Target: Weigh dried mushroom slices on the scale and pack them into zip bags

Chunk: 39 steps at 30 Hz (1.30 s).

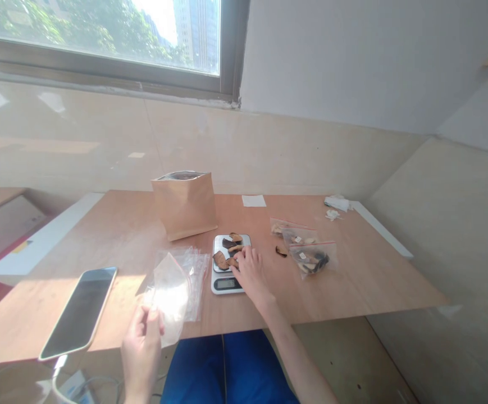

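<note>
My left hand (142, 336) pinches the edge of a clear zip bag (170, 294), which is held up above the table's front edge. A small stack of flat clear zip bags (195, 280) lies just behind it. On a white digital kitchen scale (216, 289) rest several brown, curved dried slices (220, 260), perhaps dried mushroom or peel. My right hand (247, 272) reaches over the scale's right side with its fingers bent down at the slices. Whether the fingertips grip a slice is hidden by the hand.
A brown stand-up paper pouch (185, 205) stands behind the scale. Filled zip bags (313, 258) lie to the right, beside one loose dark slice (281, 252). A phone (81, 311) with a charging cable lies left. White paper (254, 201) and crumpled tissue (333, 215) sit farther back.
</note>
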{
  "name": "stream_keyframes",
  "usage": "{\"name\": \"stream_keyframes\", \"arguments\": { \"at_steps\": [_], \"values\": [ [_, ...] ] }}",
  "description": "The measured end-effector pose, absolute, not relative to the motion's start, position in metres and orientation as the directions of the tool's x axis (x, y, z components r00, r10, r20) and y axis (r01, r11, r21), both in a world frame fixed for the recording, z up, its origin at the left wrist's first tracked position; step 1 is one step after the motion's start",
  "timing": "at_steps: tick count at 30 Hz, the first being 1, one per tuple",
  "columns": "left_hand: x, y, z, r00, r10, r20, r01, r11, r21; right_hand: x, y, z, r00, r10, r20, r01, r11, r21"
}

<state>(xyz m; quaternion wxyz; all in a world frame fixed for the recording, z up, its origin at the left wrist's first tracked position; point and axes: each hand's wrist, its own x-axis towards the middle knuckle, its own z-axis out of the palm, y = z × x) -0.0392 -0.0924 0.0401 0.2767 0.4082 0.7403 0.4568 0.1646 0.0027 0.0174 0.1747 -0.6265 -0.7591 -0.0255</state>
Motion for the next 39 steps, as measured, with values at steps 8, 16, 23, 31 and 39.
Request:
{"name": "stream_keyframes", "arguments": {
  "at_steps": [8,16,23,31,39],
  "values": [
    [-0.038,-0.093,0.037,-0.489,0.87,-0.059,0.358,0.262,0.896,0.231,0.005,0.02,0.154,0.883,0.443,0.928,0.025,-0.372],
    [-0.028,-0.089,0.037,-0.448,0.893,-0.048,0.327,0.213,0.921,0.298,0.011,-0.038,0.066,0.883,0.464,0.946,0.092,-0.311],
    [-0.024,-0.09,0.04,-0.44,0.891,-0.112,0.263,0.248,0.932,0.293,0.006,-0.051,0.123,0.873,0.471,0.942,0.046,-0.332],
    [-0.027,-0.091,0.04,-0.452,0.885,-0.111,0.276,0.257,0.926,0.293,0.005,-0.05,0.147,0.863,0.484,0.928,0.049,-0.368],
    [-0.024,-0.09,0.043,-0.442,0.893,-0.079,0.29,0.226,0.93,0.292,0.005,-0.047,0.157,0.862,0.482,0.923,0.045,-0.382]
  ]
}}
